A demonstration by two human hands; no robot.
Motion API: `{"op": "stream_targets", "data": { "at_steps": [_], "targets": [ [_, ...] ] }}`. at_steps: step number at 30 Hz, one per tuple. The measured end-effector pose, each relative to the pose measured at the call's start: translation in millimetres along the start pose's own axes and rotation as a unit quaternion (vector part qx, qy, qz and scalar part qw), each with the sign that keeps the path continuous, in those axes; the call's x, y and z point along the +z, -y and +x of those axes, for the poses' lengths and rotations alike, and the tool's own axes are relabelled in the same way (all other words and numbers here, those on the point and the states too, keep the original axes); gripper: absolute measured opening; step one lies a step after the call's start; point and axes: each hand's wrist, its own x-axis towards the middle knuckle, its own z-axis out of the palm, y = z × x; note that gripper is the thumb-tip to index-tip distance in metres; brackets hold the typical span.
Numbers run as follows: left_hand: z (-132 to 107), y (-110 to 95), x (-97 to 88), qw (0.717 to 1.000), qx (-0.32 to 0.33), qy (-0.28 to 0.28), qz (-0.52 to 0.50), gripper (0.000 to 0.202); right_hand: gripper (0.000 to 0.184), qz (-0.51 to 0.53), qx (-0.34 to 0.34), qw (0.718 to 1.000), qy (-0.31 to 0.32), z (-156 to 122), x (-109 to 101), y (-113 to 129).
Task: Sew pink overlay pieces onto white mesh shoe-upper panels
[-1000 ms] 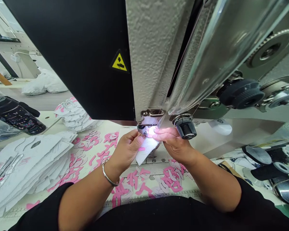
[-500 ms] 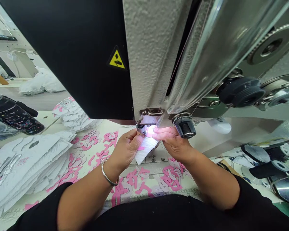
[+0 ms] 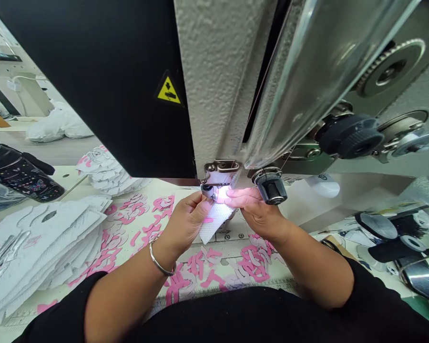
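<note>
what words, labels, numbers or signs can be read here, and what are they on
No words or numbers readable for certain.
Yellow warning triangle, arrow and hand symbol: on the black cover.
Ruler strip: markings too small.
Pink marks on the stacked white pieces: too blurred.
White piece between left hand and right hand: no lettering visible.

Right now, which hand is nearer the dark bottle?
Left. The left hand, pinching the white piece, is to the right of the dark bottle; the right hand, at that piece too, is farther right.
</note>
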Motion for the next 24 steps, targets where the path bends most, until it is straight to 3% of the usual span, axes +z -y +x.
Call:
{"op": "stream_targets", "data": {
  "at_steps": [15, 24],
  "targets": [
    [5, -8, -2.0, 0.999, 0.005, 0.017, -0.048, 0.030, 0.027, 0.001, -0.015, 1.000, 0.017, 0, 1, -2],
    [21, -25, -13.7, 0.988, -0.111, 0.080, -0.067, 0.035, 0.029, -0.128, -0.049, 0.990, 0.019, -2, -14, 32]
  ]
}}
